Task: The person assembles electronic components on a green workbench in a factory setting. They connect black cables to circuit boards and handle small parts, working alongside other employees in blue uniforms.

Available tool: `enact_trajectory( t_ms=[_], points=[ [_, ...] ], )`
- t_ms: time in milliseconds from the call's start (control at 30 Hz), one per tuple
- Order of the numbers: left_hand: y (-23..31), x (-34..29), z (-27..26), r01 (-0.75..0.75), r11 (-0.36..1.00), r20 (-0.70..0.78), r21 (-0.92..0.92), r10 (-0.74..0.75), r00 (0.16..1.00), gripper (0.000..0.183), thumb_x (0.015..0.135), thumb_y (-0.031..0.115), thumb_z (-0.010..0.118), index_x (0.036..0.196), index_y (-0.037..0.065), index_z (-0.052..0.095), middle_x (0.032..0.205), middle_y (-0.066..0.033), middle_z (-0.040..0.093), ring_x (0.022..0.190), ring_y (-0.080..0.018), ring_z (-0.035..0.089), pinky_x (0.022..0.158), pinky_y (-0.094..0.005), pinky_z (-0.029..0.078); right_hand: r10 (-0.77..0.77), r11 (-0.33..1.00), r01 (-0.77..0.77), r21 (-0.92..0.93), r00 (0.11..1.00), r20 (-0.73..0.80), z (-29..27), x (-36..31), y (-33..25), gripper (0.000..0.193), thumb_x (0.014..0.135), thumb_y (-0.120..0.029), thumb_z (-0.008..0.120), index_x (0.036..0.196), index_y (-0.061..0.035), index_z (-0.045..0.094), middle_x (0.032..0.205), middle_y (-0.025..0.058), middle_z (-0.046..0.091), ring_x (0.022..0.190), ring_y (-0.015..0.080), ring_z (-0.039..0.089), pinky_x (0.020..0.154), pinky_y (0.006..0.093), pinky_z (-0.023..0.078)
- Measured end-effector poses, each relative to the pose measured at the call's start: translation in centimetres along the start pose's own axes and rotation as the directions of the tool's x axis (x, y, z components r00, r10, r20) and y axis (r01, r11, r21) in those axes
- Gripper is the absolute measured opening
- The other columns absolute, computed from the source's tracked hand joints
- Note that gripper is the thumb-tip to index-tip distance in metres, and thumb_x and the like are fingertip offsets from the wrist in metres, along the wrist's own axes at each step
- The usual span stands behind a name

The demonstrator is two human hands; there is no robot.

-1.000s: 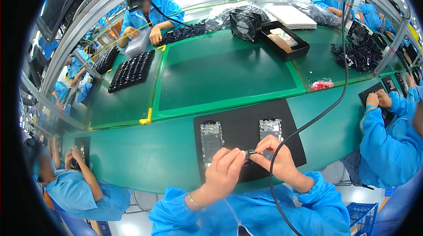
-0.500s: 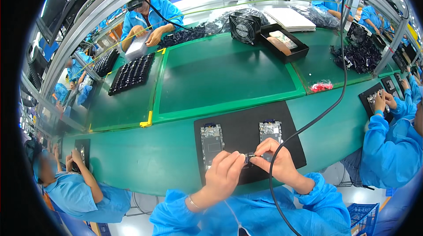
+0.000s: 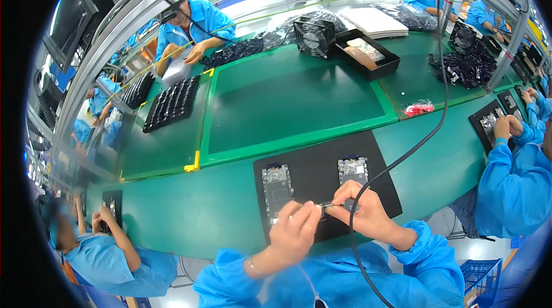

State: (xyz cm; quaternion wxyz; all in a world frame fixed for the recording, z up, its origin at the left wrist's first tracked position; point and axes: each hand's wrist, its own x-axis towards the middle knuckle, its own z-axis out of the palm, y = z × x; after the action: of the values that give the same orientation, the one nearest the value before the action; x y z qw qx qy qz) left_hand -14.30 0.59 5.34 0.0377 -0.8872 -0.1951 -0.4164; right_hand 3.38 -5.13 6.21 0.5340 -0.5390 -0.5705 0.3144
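Observation:
A small dark electronic part [image 3: 324, 205] is pinched between the fingertips of my left hand [image 3: 294, 228] and my right hand [image 3: 366, 211]. Its exact kind is too small to make out. Both hands are closed, held over the near edge of a black mat [image 3: 313, 156]. On that mat lie two flat device frames with circuit boards: the left board [image 3: 278, 184] beside my left fingers, the right board [image 3: 352, 169] just beyond my right hand. My right hand hides the lower part of the right board.
A black cable [image 3: 422, 142] hangs across the view and passes in front of my right hand. Beyond the green bench stand a fan [image 3: 314, 37], an open black box [image 3: 368, 55], a black parts tray [image 3: 172, 104] and a red-and-clear bag [image 3: 419, 108]. Co-workers sit on both sides and opposite.
The small part now looks thinner, turned between my fingertips. My hands keep nearly the same place. The view has shifted slightly, and the co-worker opposite leans differently.

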Motion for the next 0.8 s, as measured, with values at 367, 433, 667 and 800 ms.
enact_trajectory(
  t_ms=[367,433,667,800],
  points=[
    [-6.2,4.4,9.4,0.235,0.971,0.412,0.051,-0.234,0.88,0.062,0.068,0.032,0.077,0.118,0.003,0.053,0.114,-0.0141,0.052,0.113,-0.0359,0.043,0.097,-0.0435,0.037,0.269,0.944,-0.314,-0.102,0.911,-0.313,-7.1,-0.8,8.7,0.024,0.087,-0.01,0.059,0.109,-0.0001,0.056,0.097,0.0119,0.062,0.089,0.0208,0.063,0.077,0.0318,0.051],
    [-4.5,5.2,11.5,0.279,0.949,0.482,-0.15,-0.176,0.858,0.064,0.069,0.031,0.077,0.122,0.004,0.052,0.117,-0.0146,0.051,0.114,-0.036,0.042,0.098,-0.0444,0.037,0.291,0.923,-0.354,-0.154,0.901,-0.322,-7.5,-0.8,9.6,0.025,0.088,-0.009,0.058,0.11,0.0002,0.056,0.099,0.0129,0.063,0.089,0.0216,0.063,0.077,0.0321,0.051],
    [-2.1,7.5,9.4,0.347,0.856,0.499,-0.383,-0.125,0.857,0.051,0.071,0.012,0.073,0.116,0.004,0.052,0.11,-0.0147,0.052,0.101,-0.0344,0.053,0.085,-0.0412,0.046,0.298,0.951,-0.307,0.027,0.896,-0.328,-6.9,1.1,8.1,0.024,0.089,-0.009,0.056,0.111,0.0017,0.059,0.096,0.0122,0.066,0.089,0.0189,0.064,0.078,0.0289,0.051],
    [-0.2,7.1,5.6,0.232,0.916,0.335,-0.328,-0.117,0.935,0.048,0.072,0.01,0.072,0.116,0.005,0.053,0.109,-0.0136,0.054,0.099,-0.0327,0.054,0.081,-0.039,0.048,0.26,0.955,-0.206,0.215,0.929,-0.264,-5.8,0.9,3.5,0.019,0.09,-0.005,0.055,0.106,0.0041,0.061,0.096,0.0085,0.066,0.089,0.0139,0.062,0.079,0.026,0.051]
  ],
)
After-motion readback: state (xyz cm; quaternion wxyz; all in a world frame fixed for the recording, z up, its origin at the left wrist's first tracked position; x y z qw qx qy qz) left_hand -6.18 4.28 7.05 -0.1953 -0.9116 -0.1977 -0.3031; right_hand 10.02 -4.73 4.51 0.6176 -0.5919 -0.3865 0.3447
